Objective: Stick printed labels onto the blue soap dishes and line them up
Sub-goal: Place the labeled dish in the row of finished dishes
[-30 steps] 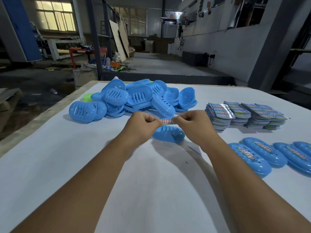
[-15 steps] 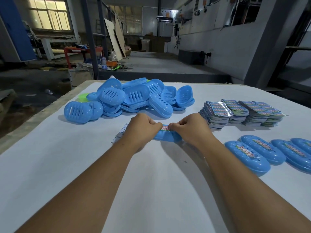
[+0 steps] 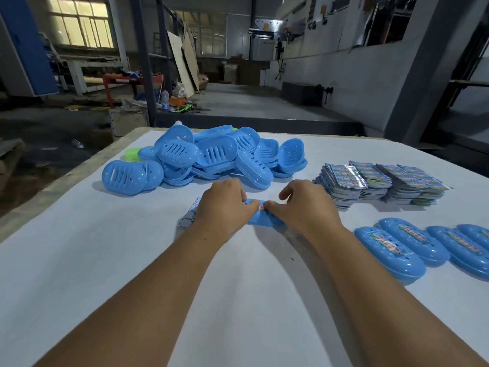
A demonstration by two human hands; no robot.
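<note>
A blue soap dish (image 3: pixel 266 222) lies upside down on the white table (image 3: pixel 132 260), mid-table. My left hand (image 3: pixel 225 205) curls over its left end and my right hand (image 3: pixel 304 205) over its right end. Both thumbs press a printed label (image 3: pixel 261 207) onto its top; only a sliver of the label shows between them. A partly used label sheet (image 3: pixel 189 217) lies under my left wrist. Several labelled dishes (image 3: pixel 397 247) sit in a row at the right.
A heap of unlabelled blue dishes (image 3: pixel 211 154) fills the far left of the table, with a green one (image 3: pixel 132 153) behind it. Stacks of label sheets (image 3: pixel 370 181) stand at the far right. The table's left edge (image 3: pixel 66 176) drops to the workshop floor.
The label, held stretched just above the dish a second ago, now lies on its top. Both hands have closed in over the dish, thumbs nearly meeting.
</note>
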